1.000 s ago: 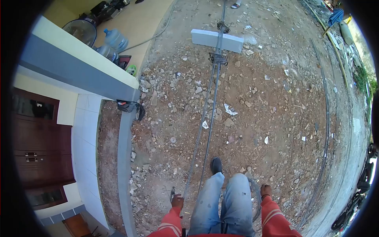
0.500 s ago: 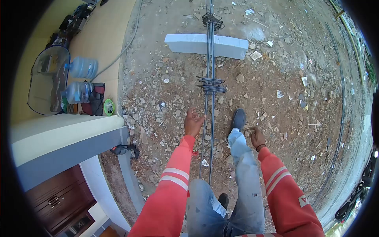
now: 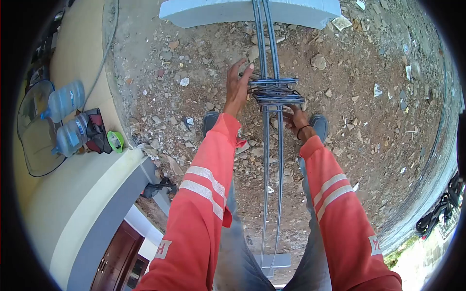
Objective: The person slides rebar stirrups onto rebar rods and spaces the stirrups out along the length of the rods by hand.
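Observation:
Long steel bars run up the middle of the view between my legs. Around them sits a bundle of bent metal rings. My left hand is beside the bundle's left end, fingers apart, with nothing seen in it. At the bundle's lower right is my right hand, its fingertips partly under the rings and bars, so its grip is hidden. Farther up, the bars lie across a pale grey block.
Rubble-strewn ground surrounds my shoes. At the left are water bottles, a green bowl and a wall edge. Dark cables lie at the far right. Another block is under the bars behind.
I have moved forward along the bars and bent lower over the ring bundle. Both hands have come up to it, one on each side, and my feet now straddle the bars.

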The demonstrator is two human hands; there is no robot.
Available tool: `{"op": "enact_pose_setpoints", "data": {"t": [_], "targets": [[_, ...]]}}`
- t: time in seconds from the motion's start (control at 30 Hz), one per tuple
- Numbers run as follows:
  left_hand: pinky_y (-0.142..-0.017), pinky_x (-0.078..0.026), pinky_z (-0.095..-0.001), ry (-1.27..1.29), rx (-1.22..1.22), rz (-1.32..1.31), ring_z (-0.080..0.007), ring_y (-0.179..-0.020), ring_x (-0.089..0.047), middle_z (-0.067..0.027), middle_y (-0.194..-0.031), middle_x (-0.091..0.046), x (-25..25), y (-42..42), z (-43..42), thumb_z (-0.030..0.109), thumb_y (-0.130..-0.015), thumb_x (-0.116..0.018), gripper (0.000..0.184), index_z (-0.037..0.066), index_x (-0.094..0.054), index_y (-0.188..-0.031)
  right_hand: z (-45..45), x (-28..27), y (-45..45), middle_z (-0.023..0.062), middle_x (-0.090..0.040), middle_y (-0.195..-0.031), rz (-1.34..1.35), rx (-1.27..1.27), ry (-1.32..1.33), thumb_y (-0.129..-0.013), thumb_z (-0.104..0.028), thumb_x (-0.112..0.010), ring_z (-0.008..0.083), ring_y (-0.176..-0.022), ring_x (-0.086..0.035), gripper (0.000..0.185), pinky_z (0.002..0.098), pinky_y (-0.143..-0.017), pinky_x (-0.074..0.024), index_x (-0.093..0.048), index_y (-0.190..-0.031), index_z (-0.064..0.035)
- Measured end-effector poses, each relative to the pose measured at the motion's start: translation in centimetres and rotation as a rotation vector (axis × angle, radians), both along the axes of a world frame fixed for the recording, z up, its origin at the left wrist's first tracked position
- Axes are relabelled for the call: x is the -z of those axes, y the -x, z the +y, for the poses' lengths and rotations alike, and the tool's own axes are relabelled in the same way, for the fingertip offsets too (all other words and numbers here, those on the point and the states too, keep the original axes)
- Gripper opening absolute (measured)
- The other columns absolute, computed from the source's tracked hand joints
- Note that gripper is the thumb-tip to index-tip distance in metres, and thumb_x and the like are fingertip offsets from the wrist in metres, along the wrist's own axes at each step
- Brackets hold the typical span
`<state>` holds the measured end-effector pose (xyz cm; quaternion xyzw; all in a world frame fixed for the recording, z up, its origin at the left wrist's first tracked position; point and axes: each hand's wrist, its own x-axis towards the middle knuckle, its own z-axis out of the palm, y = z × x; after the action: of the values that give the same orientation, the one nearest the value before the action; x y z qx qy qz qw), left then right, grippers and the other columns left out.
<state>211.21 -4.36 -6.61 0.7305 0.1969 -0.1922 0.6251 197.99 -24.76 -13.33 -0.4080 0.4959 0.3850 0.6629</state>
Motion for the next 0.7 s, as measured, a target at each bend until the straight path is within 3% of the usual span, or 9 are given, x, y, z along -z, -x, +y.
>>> {"op": "enact_pose_setpoints", "data": {"t": [0.1, 0.17, 0.27, 0.33, 0.37, 0.4, 0.47, 0.6, 0.7], "targets": [[-0.110, -0.032, -0.0447, 0.083, 0.152, 0.067, -0.0320, -0.134, -0.043, -0.0150, -0.144, -0.047, 3.4, 0.0, 1.6, 0.059, -0.094, -0.056, 0.066, 0.012, -0.054, -0.141, 2.8, 1.8, 0.0, 0.0118, -0.069, -0.108, -0.159, 0.384, -0.116, -0.106, -0.032, -0.035, 0.0205, -0.076, -0.067, 0.041, 0.0282, -0.049, -0.0382, -0.054, -0.133, -0.0074], [-0.107, -0.033, -0.0451, 0.186, 0.171, 0.176, -0.0269, -0.134, -0.042, -0.0111, -0.146, -0.047, 3.0, 0.2, 1.7, 0.061, -0.095, -0.052, 0.066, 0.016, -0.054, -0.143, 3.3, 2.9, 0.0, 0.0092, -0.068, -0.104, -0.157, 0.389, -0.091, -0.106, -0.032, -0.035, 0.0195, -0.072, -0.062, 0.038, 0.0304, -0.050, -0.0387, -0.056, -0.127, -0.0081], [-0.106, -0.032, -0.0454, 0.366, -0.113, 0.299, -0.0267, -0.134, -0.041, -0.0102, -0.147, -0.045, 3.7, 1.6, 1.9, 0.068, -0.093, -0.049, 0.072, 0.019, -0.049, -0.146, 3.4, 2.1, -0.4, 0.0029, -0.065, -0.095, -0.116, 0.320, -0.044, -0.105, -0.034, -0.037, 0.0163, -0.066, -0.054, 0.034, 0.0341, -0.053, -0.0385, -0.060, -0.110, -0.0099], [-0.106, -0.032, -0.0455, 0.214, -0.342, 0.371, -0.0281, -0.138, -0.037, -0.0097, -0.150, -0.041, 2.2, 3.3, 1.6, 0.070, -0.091, -0.052, 0.080, 0.020, -0.037, -0.152, 4.1, -0.3, -1.8, 0.0030, -0.060, -0.076, -0.040, 0.282, 0.328, -0.102, -0.030, -0.042, 0.0149, -0.061, -0.050, 0.033, 0.0317, -0.053, -0.0398, -0.065, -0.095, -0.0069], [-0.106, -0.032, -0.0455, 0.213, -0.342, 0.372, -0.0281, -0.138, -0.037, -0.0097, -0.150, -0.041, 1.5, 4.3, 1.3, 0.070, -0.091, -0.052, 0.080, 0.020, -0.037, -0.152, 4.1, -2.6, -2.6, 0.0036, -0.065, -0.086, -0.042, 0.229, 0.371, -0.100, -0.027, -0.044, 0.0122, -0.064, -0.051, 0.029, 0.0298, -0.053, -0.0382, -0.064, -0.099, -0.0059], [-0.107, -0.032, -0.0469, 0.189, -0.334, 0.351, -0.0298, -0.139, -0.037, -0.0119, -0.152, -0.038, 0.7, 5.9, 0.9, 0.067, -0.090, -0.057, 0.085, 0.019, -0.029, -0.155, 4.0, -2.6, -2.3, 0.0036, -0.065, -0.086, -0.040, 0.230, 0.369, -0.100, -0.027, -0.044, 0.0122, -0.064, -0.051, 0.029, 0.0298, -0.053, -0.0382, -0.064, -0.099, -0.0059], [-0.109, -0.034, -0.0457, 0.154, -0.266, 0.259, -0.0310, -0.136, -0.038, -0.0175, -0.151, -0.034, -1.1, 9.0, -0.6, 0.051, -0.086, -0.073, 0.101, 0.016, -0.012, -0.159, 2.5, -1.7, -1.0, 0.0048, -0.069, -0.115, -0.084, 0.064, 0.346, -0.100, -0.030, -0.046, 0.0157, -0.078, -0.066, 0.032, 0.0311, -0.055, -0.0398, -0.061, -0.121, -0.0103], [-0.114, -0.035, -0.0487, 0.029, 0.010, 0.027, -0.0380, -0.139, -0.038, -0.0237, -0.154, -0.028, -2.5, 12.8, -3.8, 0.031, -0.074, -0.091, 0.128, 0.014, 0.002, -0.160, 0.8, -3.6, -0.6, 0.0111, -0.070, -0.113, -0.251, -0.111, 0.316, -0.099, -0.025, -0.048, 0.0216, -0.087, -0.072, 0.036, 0.0326, -0.059, -0.0485, -0.059, -0.125, -0.0010], [-0.112, -0.037, -0.0456, 0.127, -0.094, 0.052, -0.0328, -0.136, -0.042, -0.0234, -0.149, -0.034, -1.1, 11.6, -5.1, 0.022, -0.072, -0.092, 0.128, 0.010, 0.002, -0.158, 0.6, -4.6, -0.9, 0.0163, -0.071, -0.108, -0.420, -0.208, 0.363, -0.098, -0.012, -0.051, 0.0229, -0.084, -0.072, 0.029, 0.0320, -0.065, -0.0579, -0.059, -0.117, 0.0075]]}}
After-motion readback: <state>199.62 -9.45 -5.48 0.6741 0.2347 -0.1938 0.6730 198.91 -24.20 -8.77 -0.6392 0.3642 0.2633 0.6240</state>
